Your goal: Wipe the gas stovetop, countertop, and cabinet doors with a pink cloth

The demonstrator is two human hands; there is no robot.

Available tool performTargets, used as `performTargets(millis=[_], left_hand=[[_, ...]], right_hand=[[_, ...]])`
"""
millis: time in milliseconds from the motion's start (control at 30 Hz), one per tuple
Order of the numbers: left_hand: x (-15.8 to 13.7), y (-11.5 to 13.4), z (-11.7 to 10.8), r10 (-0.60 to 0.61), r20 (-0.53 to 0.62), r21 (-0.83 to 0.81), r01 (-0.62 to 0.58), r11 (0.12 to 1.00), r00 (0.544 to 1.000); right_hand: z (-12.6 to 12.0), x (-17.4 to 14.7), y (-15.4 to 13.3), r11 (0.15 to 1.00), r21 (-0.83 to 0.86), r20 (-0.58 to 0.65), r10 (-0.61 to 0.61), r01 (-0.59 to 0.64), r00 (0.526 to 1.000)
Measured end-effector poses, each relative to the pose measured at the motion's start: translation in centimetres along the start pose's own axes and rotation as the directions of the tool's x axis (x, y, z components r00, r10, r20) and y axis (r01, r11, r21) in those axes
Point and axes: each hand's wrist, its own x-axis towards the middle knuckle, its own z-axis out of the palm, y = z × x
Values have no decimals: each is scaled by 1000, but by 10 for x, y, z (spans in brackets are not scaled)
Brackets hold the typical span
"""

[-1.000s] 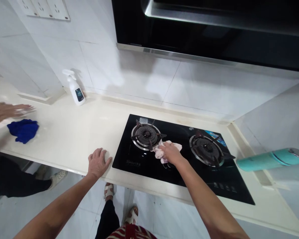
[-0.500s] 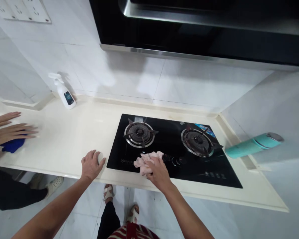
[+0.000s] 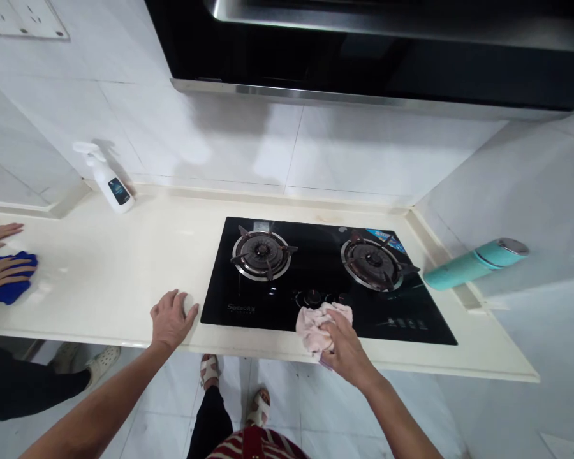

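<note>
My right hand (image 3: 344,344) is closed on a crumpled pale pink cloth (image 3: 316,325), pressed against the front edge of the black glass gas stove (image 3: 277,312), just below its knobs (image 3: 313,298). Part of the cloth hangs over the pale counter strip in front. My left hand (image 3: 172,319) rests on the cream countertop (image 3: 119,268), left of the stove, fingers laid on the surface and thumb apart, holding nothing. Two round burners stand on the stove, a left burner (image 3: 262,253) and a right burner (image 3: 373,261).
A white spray bottle (image 3: 109,182) stands by the back wall. A turquoise flask (image 3: 473,264) is right of the stove. At far left, another person's hand (image 3: 2,274) lies on a blue cloth (image 3: 12,290). A black range hood (image 3: 339,64) overhangs the stove.
My right hand has moved the pink cloth rightward along the stove's front edge. My left hand stays on the counter. The other person's hands and blue cloth have shifted, and the view has turned slightly.
</note>
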Motion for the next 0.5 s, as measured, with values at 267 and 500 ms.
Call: performTargets(millis=[267, 500], left_hand=[[1, 1, -2, -7, 14, -10, 7, 1000, 1000], [1, -1, 1, -1, 7, -13, 1, 1000, 1000]], right_hand=[[-6, 39, -14, 983, 134, 154, 107, -128, 982], [-7, 5, 5, 999, 33, 70, -43, 41, 997]])
